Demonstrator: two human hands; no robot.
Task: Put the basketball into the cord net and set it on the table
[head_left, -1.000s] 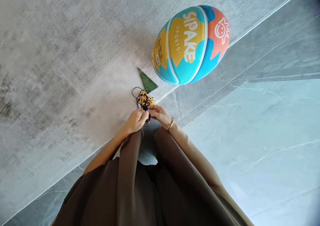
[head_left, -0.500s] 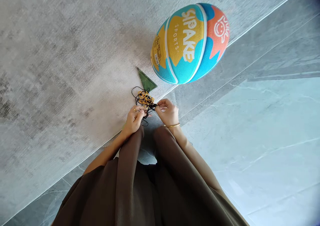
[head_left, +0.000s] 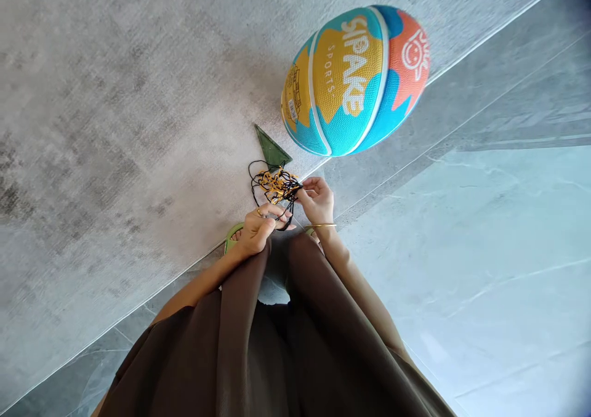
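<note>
A tangled net [head_left: 277, 185] of black and yellow cord hangs bunched between my hands. My right hand [head_left: 318, 200] pinches the gathered black edge on its right side; a gold bangle circles that wrist. Just below the bunch, my left hand [head_left: 259, 227] is closed with thumb against fingers on a black strand of the net, and a gold ring shows on one finger. A loose black loop sticks out to the left. Directly beyond the net lies a flat dark green triangle [head_left: 272, 150], partly overlapped by the cords.
A blue, yellow and orange basketball [head_left: 355, 84] rests at the carpet's edge, beyond my right hand. The mottled grey carpet [head_left: 115, 127] spreads left; grey marble tile [head_left: 484, 232] lies right. My knees and a green slipper [head_left: 231, 238] are below my hands.
Both hands have shifted slightly, and the net has moved right with my right hand. My left hand has drawn a little lower, away from the bunch. Slippers now show beside my knees.
</note>
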